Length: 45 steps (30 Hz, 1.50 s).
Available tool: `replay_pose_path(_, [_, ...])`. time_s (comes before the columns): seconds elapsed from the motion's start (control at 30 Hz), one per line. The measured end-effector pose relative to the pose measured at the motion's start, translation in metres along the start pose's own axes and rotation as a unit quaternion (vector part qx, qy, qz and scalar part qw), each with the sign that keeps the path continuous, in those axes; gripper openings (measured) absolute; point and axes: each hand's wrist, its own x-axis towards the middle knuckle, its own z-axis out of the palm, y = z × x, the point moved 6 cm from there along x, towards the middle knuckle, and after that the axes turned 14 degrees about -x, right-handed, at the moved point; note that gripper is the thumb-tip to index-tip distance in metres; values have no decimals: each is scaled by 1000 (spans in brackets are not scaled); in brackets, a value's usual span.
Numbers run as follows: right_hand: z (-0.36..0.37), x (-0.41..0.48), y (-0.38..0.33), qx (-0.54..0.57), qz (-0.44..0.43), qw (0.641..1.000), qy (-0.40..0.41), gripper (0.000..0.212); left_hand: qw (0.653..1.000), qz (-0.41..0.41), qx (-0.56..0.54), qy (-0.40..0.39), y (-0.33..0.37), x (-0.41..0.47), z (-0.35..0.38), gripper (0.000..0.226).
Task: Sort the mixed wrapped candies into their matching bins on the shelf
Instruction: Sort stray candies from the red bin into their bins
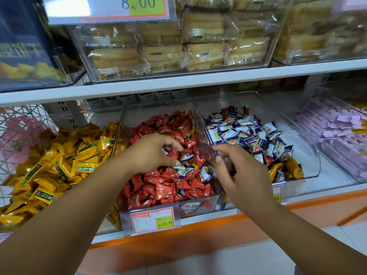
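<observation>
At the shelf's left end the yellow candies (59, 161) heap high against the wall they share with the middle bin (198, 205), so a knock there could tip some over into the red candies (162, 187). The left hand (151, 153) hovers over the red heap, fingers and thumb curled down around stray white-and-blue candies (183, 170) near the bin's right wall; whether it actually grips one I cannot tell. A loose pinch on slick wrappers risks dropping a stray back under the reds, or dragging a red one along. The right hand (244, 181) sits at the clear divider (202, 124), forefinger and thumb extended, the rest curled; I cannot tell if it holds anything. In the white-and-blue bin (315, 155), orange strays (294, 169) crowd the front right corner and could get buried under tossed candies.
</observation>
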Motion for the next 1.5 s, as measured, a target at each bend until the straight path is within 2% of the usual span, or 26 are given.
replay_pose_path(0.13, [1,-1,1,1,2,1000,-7,29,999,-3,-49,-15,0,-1,-5,30])
replay_pose_path(0.2, [1,-1,1,0,3,1000,-8,29,998,-1,-61,3,4,-2,-8,24])
replay_pose_path(0.3, [0,-1,0,1,3,1000,-6,30,997,26,-55,38,10,2,-7,27])
replay_pose_path(0.4, [0,-1,0,-4,2,1000,-5,30,998,43,-37,4,14,12,15,25])
replay_pose_path(0.57, [0,-1,0,-3,3,1000,0,30,994,-2,78,-72,5,20,33,64])
replay_pose_path(0.73, [0,-2,1,3,1,1000,6,29,983,-24,135,-126,-2,18,28,77])
replay_pose_path(0.9, [-1,-1,-1,-3,1,1000,6,30,967,-11,219,-131,2,17,34,86])
replay_pose_path(1.0, [-1,-2,0,-7,9,1000,-2,31,966,-6,238,-106,3,19,35,74])
replay_pose_path(1.13, [0,-1,-1,-11,7,1000,-1,32,994,-7,85,-69,-4,12,22,39])
replay_pose_path(1.2, [0,-1,-1,-12,6,1000,3,32,997,-2,28,-70,-4,8,17,27])
replay_pose_path(1.5, [-1,0,0,-11,7,1000,0,31,999,25,-24,-3,1,1,-10,24])
